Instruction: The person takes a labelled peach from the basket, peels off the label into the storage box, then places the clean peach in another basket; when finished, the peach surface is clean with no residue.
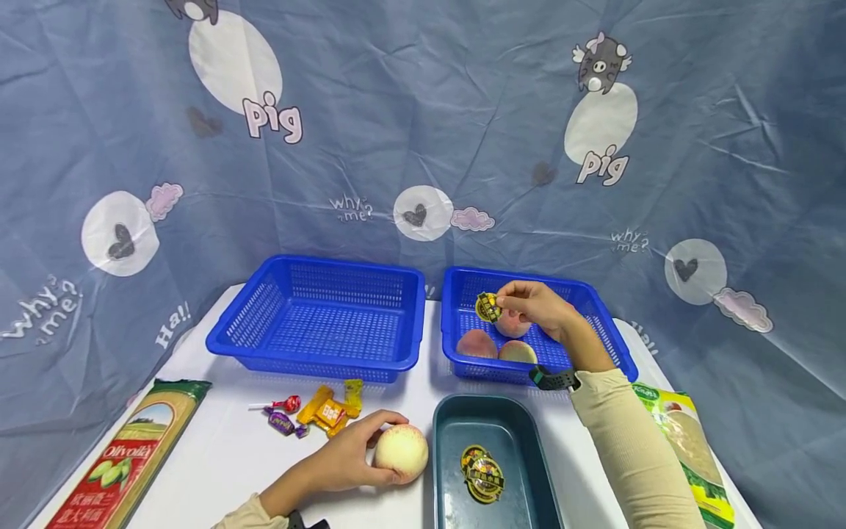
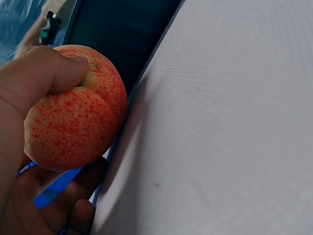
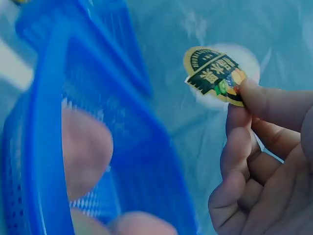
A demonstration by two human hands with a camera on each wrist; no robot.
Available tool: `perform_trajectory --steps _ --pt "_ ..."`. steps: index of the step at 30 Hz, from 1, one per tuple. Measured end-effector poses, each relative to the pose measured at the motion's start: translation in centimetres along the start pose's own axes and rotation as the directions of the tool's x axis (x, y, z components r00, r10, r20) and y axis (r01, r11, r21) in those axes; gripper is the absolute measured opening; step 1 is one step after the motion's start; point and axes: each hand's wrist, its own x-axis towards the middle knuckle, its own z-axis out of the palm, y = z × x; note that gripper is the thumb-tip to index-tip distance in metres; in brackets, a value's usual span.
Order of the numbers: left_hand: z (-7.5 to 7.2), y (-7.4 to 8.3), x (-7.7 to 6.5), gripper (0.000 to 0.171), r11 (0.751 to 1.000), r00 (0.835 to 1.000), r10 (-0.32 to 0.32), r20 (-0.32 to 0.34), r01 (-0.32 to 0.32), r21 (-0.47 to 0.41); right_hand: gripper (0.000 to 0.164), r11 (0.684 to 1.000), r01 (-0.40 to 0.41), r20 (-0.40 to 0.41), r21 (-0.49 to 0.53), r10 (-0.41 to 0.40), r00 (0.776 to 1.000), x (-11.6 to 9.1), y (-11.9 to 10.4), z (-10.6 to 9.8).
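Note:
My left hand grips a peach near the front of the table, just left of the dark green tray. In the left wrist view, the thumb presses on the red-speckled peach beside its crease. Over the right blue basket, my right hand pinches a black and gold fruit sticker between thumb and fingertips. The right wrist view shows the sticker held by one edge. Several peaches lie in that basket, one partly behind the right hand. More such stickers lie overlapping in the green tray.
A second blue basket stands at the back left. Wrapped candies and a red lollipop lie in front of it. A pasta packet is at far left, a yellow-green bag at right. A printed blue curtain hangs behind.

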Motion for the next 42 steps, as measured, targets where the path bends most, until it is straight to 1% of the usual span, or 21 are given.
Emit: perform_trajectory --steps 3,6,11,13,18,20,22,24,25,27,28,30,31,33,34,35,36,37,39,40,42 --pt "0.2 0.0 -0.1 0.066 1.000 1.000 -0.012 0.013 0.012 -0.010 0.007 0.998 -0.058 0.024 0.034 0.058 0.998 0.1 1.9 -1.3" --pt "0.2 -0.1 -0.1 0.066 1.000 1.000 -0.020 0.010 0.020 -0.010 0.005 0.995 -0.083 0.075 0.048 0.080 0.994 -0.6 3.2 -1.3" --pt "0.1 -0.2 -0.1 0.066 1.000 1.000 -0.015 -0.014 0.015 -0.008 0.005 0.996 -0.082 0.105 0.035 0.078 0.991 -1.7 3.9 -0.7" --pt "0.1 -0.2 -0.1 0.065 1.000 1.000 -0.016 -0.012 0.016 -0.013 0.006 0.996 -0.082 0.121 0.032 0.078 0.990 -2.2 4.1 -0.5" --pt "0.3 -0.3 0.0 0.066 1.000 1.000 -0.013 -0.008 0.013 -0.020 0.008 0.999 -0.052 0.206 0.011 0.048 0.977 -4.0 4.4 0.1" --pt "0.2 -0.3 0.1 0.067 0.999 1.000 -0.002 -0.017 0.001 -0.032 0.009 1.000 -0.025 0.246 -0.010 0.027 0.969 -5.0 4.2 0.6" --pt "-0.1 -0.1 0.4 0.069 0.999 0.999 -0.007 -0.032 0.005 -0.053 0.011 0.999 0.011 0.294 -0.037 0.000 0.956 -6.1 4.0 1.5" --pt "-0.7 0.4 0.9 0.070 0.998 0.998 -0.015 -0.058 0.011 -0.068 0.010 0.996 0.039 0.355 -0.083 -0.007 0.935 -7.2 3.8 2.7" --pt "-1.1 0.6 1.3 0.070 0.998 0.997 -0.006 -0.073 0.001 -0.069 0.009 0.992 0.053 0.392 -0.111 -0.005 0.920 -7.6 3.8 3.4" --pt "-2.0 1.6 2.3 0.071 0.998 0.995 0.005 -0.103 -0.012 -0.067 0.005 0.977 0.086 0.455 -0.195 0.012 0.890 -8.4 4.0 5.0" --pt "-2.5 2.2 3.1 0.072 0.998 0.993 0.024 -0.118 -0.030 -0.053 0.003 0.965 0.100 0.474 -0.244 0.028 0.880 -8.8 4.1 5.8" --pt "-3.4 3.6 4.8 0.072 0.997 0.988 0.062 -0.142 -0.067 -0.035 0.007 0.919 0.155 0.493 -0.363 0.047 0.869 -9.1 4.3 7.0" --pt "-3.8 4.2 5.7 0.073 0.996 0.985 0.083 -0.150 -0.087 -0.021 0.008 0.886 0.187 0.489 -0.425 0.051 0.871 -9.2 4.4 7.4" --pt "-4.5 5.5 7.6 0.074 0.995 0.982 0.102 -0.160 -0.104 -0.003 0.007 0.821 0.224 0.462 -0.525 0.054 0.885 -9.5 4.4 7.8" --pt "-4.8 6.0 8.6 0.074 0.994 0.980 0.109 -0.164 -0.109 0.008 0.008 0.799 0.245 0.455 -0.549 0.039 0.890 -9.6 4.2 7.6" --pt "-5.1 6.5 9.6 0.075 0.993 0.979 0.116 -0.166 -0.116 0.010 0.012 0.790 0.257 0.447 -0.557 0.025 0.894 -9.8 4.0 7.2" --pt "-5.3 6.8 10.6 0.075 0.992 0.977 0.127 -0.170 -0.126 0.017 0.018 0.790 0.264 0.434 -0.554 0.003 0.901 -10.1 3.6 6.5" --pt "-5.6 7.2 11.6 0.075 0.992 0.976 0.130 -0.173 -0.127 0.026 0.023 0.804 0.259 0.412 -0.535 -0.020 0.911 -10.4 3.1 5.6" --pt "-6.0 7.8 13.7 0.076 0.990 0.972 0.143 -0.185 -0.139 0.035 0.030 0.839 0.263 0.338 -0.476 -0.102 0.936 -11.0 2.4 3.2" --pt "-6.2 8.0 14.9 0.077 0.990 0.971 0.142 -0.192 -0.137 0.040 0.032 0.847 0.264 0.279 -0.461 -0.144 0.949 -11.3 2.2 1.8" --pt "-6.6 8.3 17.4 0.079 0.989 0.971 0.145 -0.193 -0.139 0.043 0.042 0.850 0.223 0.114 -0.477 -0.192 0.975 -11.8 2.5 -1.2"
